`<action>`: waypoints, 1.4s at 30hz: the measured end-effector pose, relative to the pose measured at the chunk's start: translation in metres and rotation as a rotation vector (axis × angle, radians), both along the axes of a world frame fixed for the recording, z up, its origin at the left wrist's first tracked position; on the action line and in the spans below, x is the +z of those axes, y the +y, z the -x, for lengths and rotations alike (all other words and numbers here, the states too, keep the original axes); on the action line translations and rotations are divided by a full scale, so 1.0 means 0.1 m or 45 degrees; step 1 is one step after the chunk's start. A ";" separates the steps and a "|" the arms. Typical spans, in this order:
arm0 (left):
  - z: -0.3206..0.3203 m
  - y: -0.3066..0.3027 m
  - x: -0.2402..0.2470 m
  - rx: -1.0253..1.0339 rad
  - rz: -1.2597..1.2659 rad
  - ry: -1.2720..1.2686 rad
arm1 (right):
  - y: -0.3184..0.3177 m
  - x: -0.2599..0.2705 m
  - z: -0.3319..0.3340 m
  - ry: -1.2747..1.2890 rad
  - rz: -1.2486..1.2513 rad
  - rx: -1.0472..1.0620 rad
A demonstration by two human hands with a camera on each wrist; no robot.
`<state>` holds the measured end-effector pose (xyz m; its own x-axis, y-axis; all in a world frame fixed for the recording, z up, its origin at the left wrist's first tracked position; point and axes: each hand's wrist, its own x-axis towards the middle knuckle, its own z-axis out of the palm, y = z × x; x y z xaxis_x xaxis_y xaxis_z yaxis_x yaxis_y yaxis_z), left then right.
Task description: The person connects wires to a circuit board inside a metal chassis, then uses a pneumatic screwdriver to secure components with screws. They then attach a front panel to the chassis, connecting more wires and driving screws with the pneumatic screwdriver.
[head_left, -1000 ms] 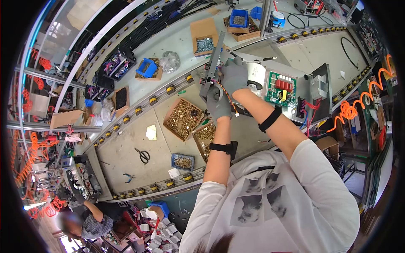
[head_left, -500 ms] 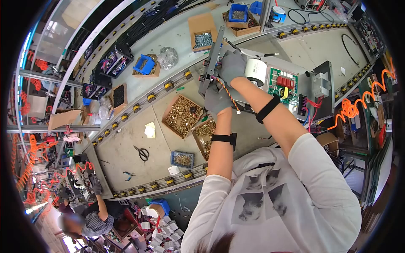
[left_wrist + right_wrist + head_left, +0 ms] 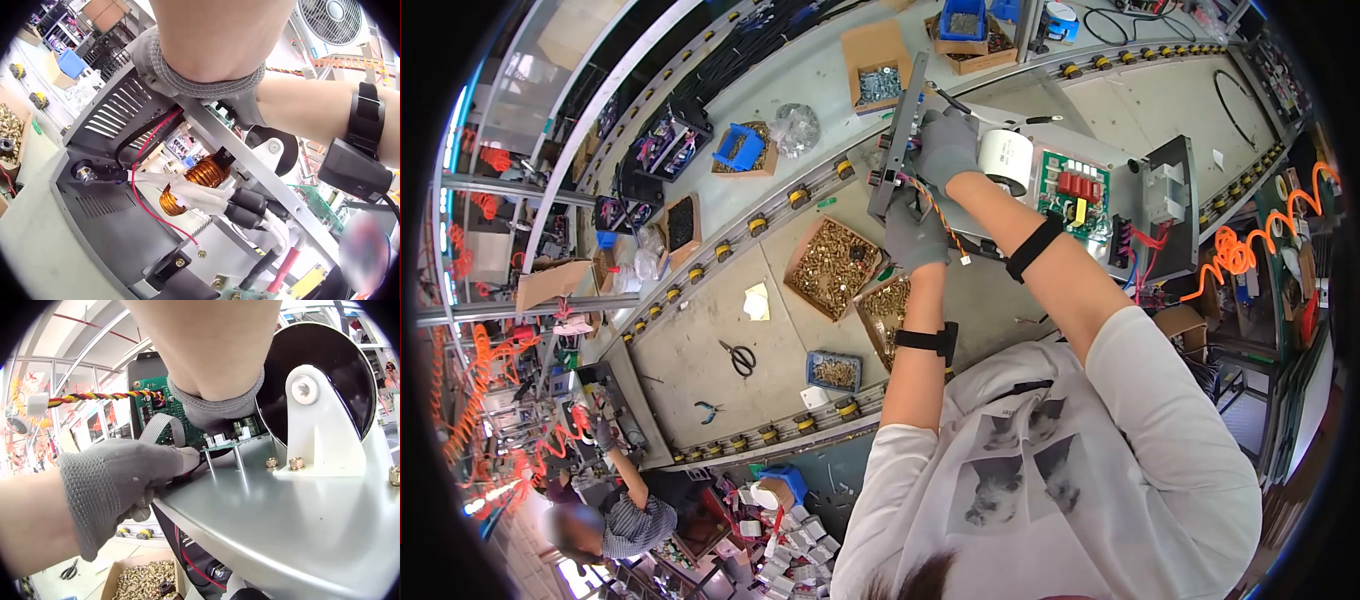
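Observation:
In the head view, my grey-gloved left hand (image 3: 915, 236) is at the lower end of a dark upright panel (image 3: 898, 140). The right wrist view shows its fingers curled at the panel's edge, beside a grey ribbon cable (image 3: 164, 429) and a green circuit board (image 3: 149, 387). My gloved right hand (image 3: 949, 150) reaches in between the panel and a white cylinder (image 3: 1005, 156); its fingertips are hidden behind a small board (image 3: 225, 446). Twisted red, yellow and black wires (image 3: 938, 210) hang loose with a white plug. Beneath the metal plate, the left wrist view shows a copper coil (image 3: 203, 174).
Boxes of brass fittings (image 3: 832, 268) lie left of the unit, near scissors (image 3: 741, 358) and a blue bin (image 3: 834, 371). Behind stands a carton of screws (image 3: 879, 86). A green board with red parts (image 3: 1075, 192) sits to the right. Another person (image 3: 630, 520) works at lower left.
Both hands stay at the panel; the right hand has shifted slightly away from my body. The panel sits a little higher in the head view. The other person's arm has moved.

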<state>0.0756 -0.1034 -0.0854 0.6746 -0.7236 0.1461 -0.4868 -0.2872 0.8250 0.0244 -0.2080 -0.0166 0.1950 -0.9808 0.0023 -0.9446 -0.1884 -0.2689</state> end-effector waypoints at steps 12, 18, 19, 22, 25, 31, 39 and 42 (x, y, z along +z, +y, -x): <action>0.03 0.02 0.02 -0.013 0.066 -0.026 | 0.07 -0.08 -0.01 -0.064 0.116 -0.075; 0.08 0.13 0.10 0.066 0.114 0.180 | 0.07 -0.09 0.01 0.050 0.150 -0.099; 0.09 0.16 0.11 0.179 0.134 0.016 | 0.06 -0.10 0.02 0.047 0.151 -0.108; 0.02 0.11 0.09 0.337 0.288 -0.259 | 0.04 -0.05 0.03 0.163 0.155 -0.021; -0.07 0.00 0.30 0.363 0.430 -0.486 | 0.01 0.01 0.02 0.095 0.029 -0.021; -0.23 -0.01 0.39 -0.057 0.286 -0.288 | -0.05 -0.16 -0.03 0.015 0.029 -0.110; -0.22 0.01 0.46 -0.143 0.278 -0.342 | -0.01 -0.20 -0.04 -0.056 0.203 -0.022; -0.21 0.03 0.48 -0.146 0.231 -0.347 | -0.07 -0.24 -0.05 0.020 0.198 0.013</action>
